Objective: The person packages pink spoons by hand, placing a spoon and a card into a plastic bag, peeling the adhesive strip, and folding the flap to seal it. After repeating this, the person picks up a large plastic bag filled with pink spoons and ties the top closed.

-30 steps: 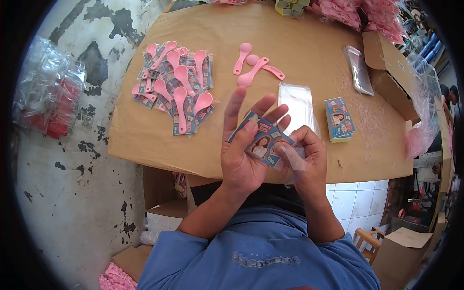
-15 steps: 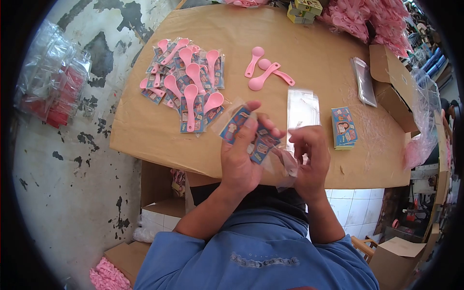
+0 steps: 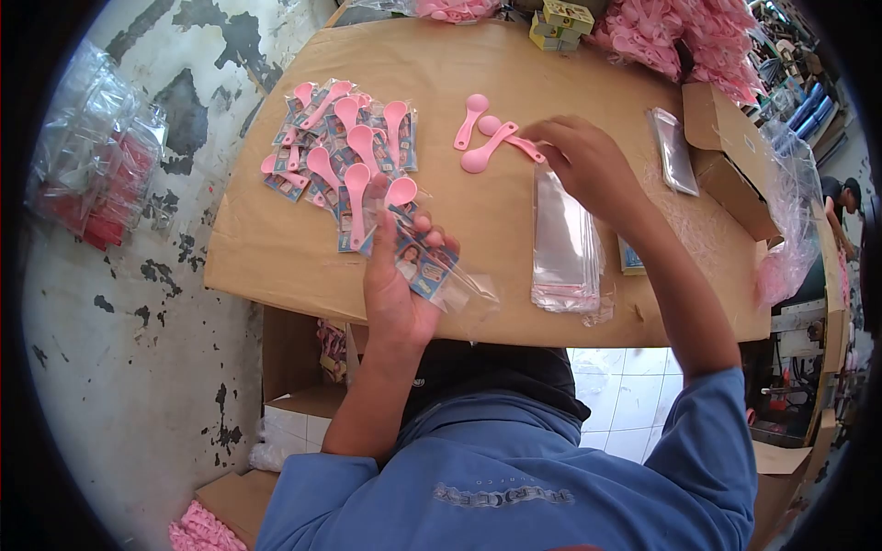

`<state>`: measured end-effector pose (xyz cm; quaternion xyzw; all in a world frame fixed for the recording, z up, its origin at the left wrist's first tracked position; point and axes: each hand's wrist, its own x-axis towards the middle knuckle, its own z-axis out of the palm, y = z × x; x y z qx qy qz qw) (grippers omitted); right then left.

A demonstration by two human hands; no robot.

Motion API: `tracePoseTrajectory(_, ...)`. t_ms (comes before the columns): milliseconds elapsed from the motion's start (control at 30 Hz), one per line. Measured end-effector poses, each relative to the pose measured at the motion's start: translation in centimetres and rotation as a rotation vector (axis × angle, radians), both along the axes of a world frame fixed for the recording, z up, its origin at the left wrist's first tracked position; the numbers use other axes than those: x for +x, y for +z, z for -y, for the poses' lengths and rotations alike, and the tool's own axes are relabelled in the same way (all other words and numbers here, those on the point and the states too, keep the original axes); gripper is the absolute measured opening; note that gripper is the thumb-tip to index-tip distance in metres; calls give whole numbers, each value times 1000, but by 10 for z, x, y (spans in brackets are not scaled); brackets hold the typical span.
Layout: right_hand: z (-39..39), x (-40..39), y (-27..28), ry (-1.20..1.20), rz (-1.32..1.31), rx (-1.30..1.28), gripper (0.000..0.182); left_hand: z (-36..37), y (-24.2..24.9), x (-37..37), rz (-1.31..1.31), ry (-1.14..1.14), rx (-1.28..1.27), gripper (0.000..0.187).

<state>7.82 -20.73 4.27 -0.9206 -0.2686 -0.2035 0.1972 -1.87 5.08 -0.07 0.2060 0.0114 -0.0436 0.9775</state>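
Note:
My left hand (image 3: 400,289) is closed around a clear plastic bag (image 3: 473,292) with a blue printed card (image 3: 424,268) inside. The bag's loose end sticks out past my palm. My right hand (image 3: 583,165) is stretched over the table, fingertips right at the handle of a pink spoon (image 3: 526,149), fingers slightly apart. That spoon lies partly under a second pink spoon (image 3: 491,150); a third pink spoon (image 3: 471,122) rests just left of them. Below my right hand lies a stack of clear bags (image 3: 562,257). My right forearm partly covers the pile of blue cards (image 3: 631,259).
Bagged pink spoons with cards (image 3: 344,151) are heaped on the table's left. At right are a packet of clear bags (image 3: 675,151) and an open cardboard box (image 3: 730,151). A mound of pink spoons (image 3: 680,37) and small yellow boxes (image 3: 560,23) stand at the back.
My right hand has left the bag and swung forward to the spoons. My left hand has drawn back to the left, keeping the card, now inside the bag.

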Motion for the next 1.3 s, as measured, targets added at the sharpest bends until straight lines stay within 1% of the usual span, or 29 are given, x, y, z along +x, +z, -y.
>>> tracePoseTrajectory(67, -3, 34, -15, 67, 64, -116, 26, 2, 1, -5, -8, -12, 18, 48)
tracePoseTrajectory(167, -4, 75, -35, 216, 209, -258, 25, -1, 4, -8, 0, 13, 59, 50)
tracePoseTrajectory(267, -10, 81, -34, 178, 33, -311, 22, -11, 2, -4, 47, 72, 66, 49)
tracePoseTrajectory(367, -10, 77, -34, 136, 13, -298, 20, -20, -7, 5, 61, 124, 18, 45)
tracePoseTrajectory(467, -1, 73, -38, 133, 70, -223, 23, -18, -10, 15, 120, 195, -18, 45)
tracePoseTrajectory(567, -4, 44, -21, 116, -45, 97, 16, -15, -3, 22, 150, 289, -13, 46)
tracePoseTrajectory(633, -11, 0, 6, 77, -303, 341, 18, -25, -7, 28, 164, 330, -29, 48)
tracePoseTrajectory(700, -10, -47, 19, 32, -717, 593, 22, -30, -1, 31, 146, 383, -11, 52)
tracePoseTrajectory(767, -9, -88, 21, 39, -892, 678, 27, -32, -2, 32, 156, 401, 7, 54)
tracePoseTrajectory(867, -13, -127, 19, 42, -1117, 819, 28, -21, -1, 31, 159, 378, 22, 55)
tracePoseTrajectory(933, -19, -136, 11, 42, -1055, 800, 27, -8, -3, 30, 176, 319, 30, 56)
tracePoseTrajectory(1000, -24, -140, 4, 47, -1017, 799, 24, 5, -5, 26, 213, 228, 62, 53)
tracePoseTrajectory(1033, -25, -143, 0, 50, -991, 830, 26, 10, -5, 24, 234, 187, 77, 52)
tracePoseTrajectory(1100, -28, -145, -10, 72, -946, 881, 29, 19, -5, 19, 191, 150, 99, 52)
tracePoseTrajectory(1200, -38, -153, -22, 120, -896, 1194, 33, 29, -2, 12, 148, 112, 120, 53)
tracePoseTrajectory(1300, -48, -156, -29, 33, -872, 1278, 33, 39, -12, 8, 126, 36, 32, 59)
